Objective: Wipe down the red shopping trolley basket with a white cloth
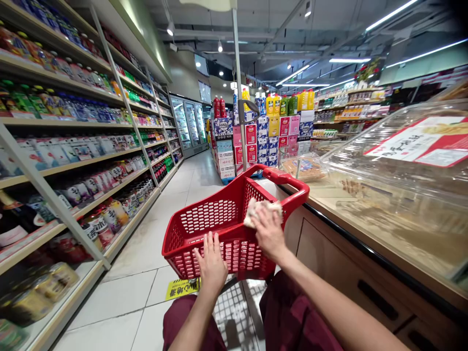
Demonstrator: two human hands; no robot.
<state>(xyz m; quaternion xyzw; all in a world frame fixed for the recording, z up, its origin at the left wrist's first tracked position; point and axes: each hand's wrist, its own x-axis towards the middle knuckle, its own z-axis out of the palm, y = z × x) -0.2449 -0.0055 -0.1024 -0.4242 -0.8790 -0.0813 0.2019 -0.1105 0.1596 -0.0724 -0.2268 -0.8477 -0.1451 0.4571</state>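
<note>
The left hand (212, 267) rests open on the near rim of the basket (239, 246) beside the counter (325, 243), probably to keep it steady, while the right hand (268, 234) grips the cloth (250, 210) against its right end, below the handle (300, 194).

Single view, taken from person's head; camera aimed forward and slightly down, above maroon-clad legs (300, 314) cut by lower edge. Red perforated plastic shopping basket (236, 233) looked down into at close range, near centre, with both bare forearms entered from below. Tall pale-edged drink shelves (84, 123) seen obliquely, receding along left; wood-fronted counter (329, 258) caught near at right. Stacked colourful drink cartons (262, 141) faced farther off; grey ceiling (278, 29) included at top by wide framing.
</note>
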